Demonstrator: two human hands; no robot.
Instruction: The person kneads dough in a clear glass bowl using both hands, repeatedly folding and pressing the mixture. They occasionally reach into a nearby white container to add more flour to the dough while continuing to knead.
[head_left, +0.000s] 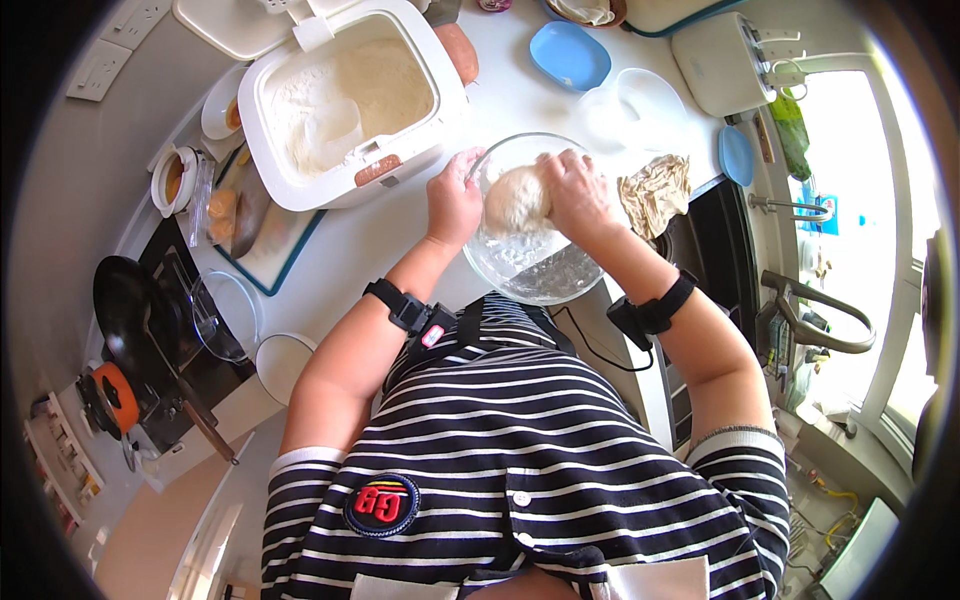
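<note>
A ball of dough (517, 201) sits in a clear glass bowl (551, 289), toward its far side. Flour and dough residue coat the inside of the bowl. My left hand (456, 196) grips the bowl's left rim, thumb and fingers around the edge. My right hand (576, 191) reaches in over the right rim and has its curled fingers on the right side of the dough. How deep the fingertips press cannot be made out.
Left of the bowl, a white flour bin (349, 191) stands open with a scoop (334, 127) in the flour. A crumpled cloth (656, 195) lies right, near the sink (724, 232). A cleaver (251, 217) rests on a cutting board (289, 251). Beyond are a blue dish (570, 56) and clear plastic bowl (652, 105).
</note>
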